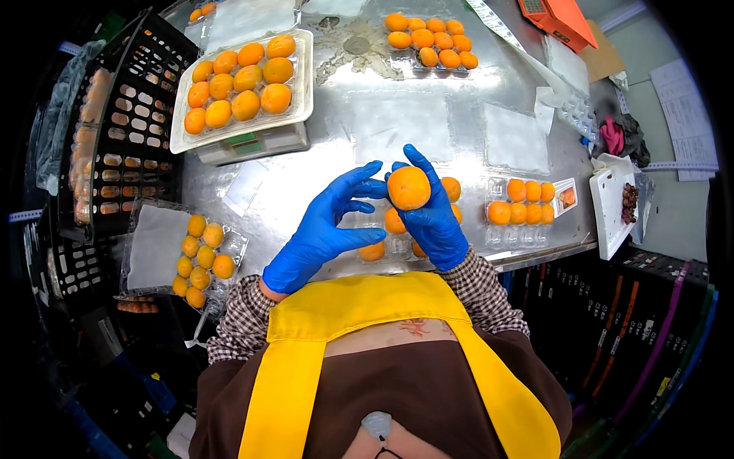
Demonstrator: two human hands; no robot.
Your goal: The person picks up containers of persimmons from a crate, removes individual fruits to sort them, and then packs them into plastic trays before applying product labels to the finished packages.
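My right hand [434,218], in a blue glove, grips a round orange persimmon [408,188] with its smooth face turned up. My left hand [330,219], also gloved in blue, is just left of the fruit, fingers spread and holding nothing. Below both hands a clear plastic tray [397,246] holds several persimmons [372,252], partly covered by my right hand and wrist. To the right stands another clear tray [516,237] with two rows of persimmons [518,213] and bare cups along its near side.
At the far left, a white tray of persimmons sits on a scale [252,144]. A black crate [136,115] stands beside it. A tilted tray of persimmons [205,256] lies at the near left, another [432,42] at the back. An orange box [558,21] and a white tray [609,206] are on the right.
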